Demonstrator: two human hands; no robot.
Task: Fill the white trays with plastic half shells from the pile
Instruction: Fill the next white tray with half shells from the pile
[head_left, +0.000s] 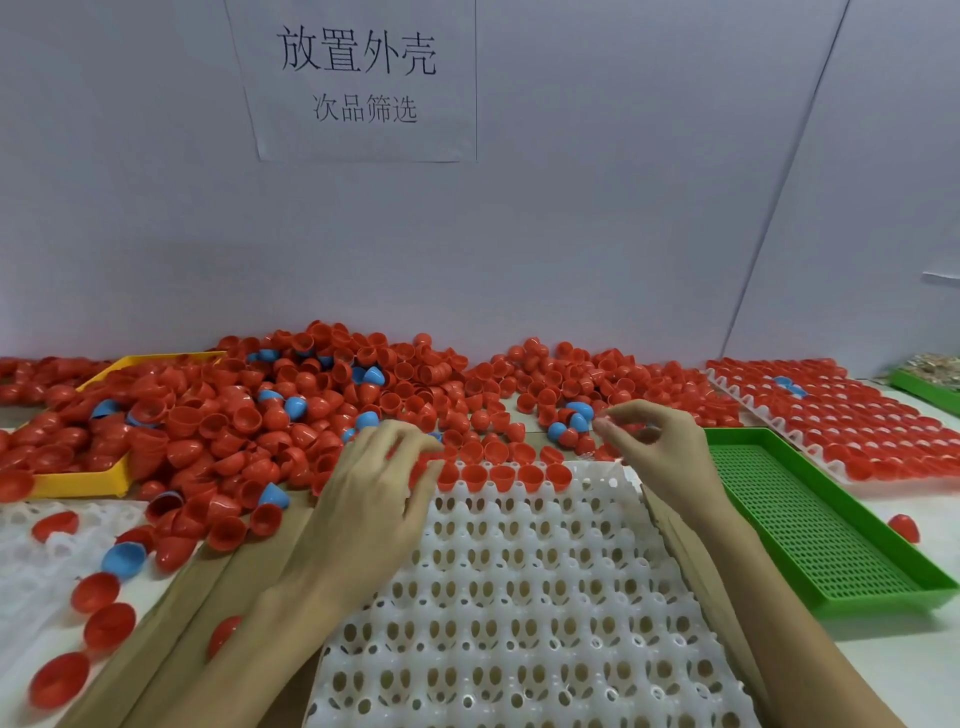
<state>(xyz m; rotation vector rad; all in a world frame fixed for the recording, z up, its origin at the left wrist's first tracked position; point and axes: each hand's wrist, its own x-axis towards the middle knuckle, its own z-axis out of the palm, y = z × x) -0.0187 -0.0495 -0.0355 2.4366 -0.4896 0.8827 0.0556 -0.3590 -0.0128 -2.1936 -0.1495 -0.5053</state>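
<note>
- Left hand (363, 499): fingers spread and lightly bent over the far-left corner of the white tray (519, 597), fingertips touching red half shells at the tray's far edge. Whether a shell is actually gripped beneath the fingers cannot be told; the hand hides it.
- Right hand (660, 457): thumb and forefinger drawn together in a pinch above the tray's far-right corner. Nothing identifiable sits between them; the area is blurred, so grasping or empty cannot be told.
- Seated shells (501, 477): one row of red half shells stands open side up in the far row of the tray, all remaining sockets vacant. Judged: filling proceeds from the far edge, nearest the supply, to keep reaches short.
- Pile (291, 410): loose red half shells with a few blue ones, heaped along the back of the desk and touching the tray's far edge, partly covering a yellow tray (78, 486) at left.
- Filled tray (831, 415): far-right of the desk, fully stocked with red shells, set apart as finished work.
- Green mesh tray (810, 519): just beside the working tray's right edge, holding nothing visible; possibly for rejects, judged only.
- Stray shells lie on a second white tray (21, 566) at the desk's left edge.
</note>
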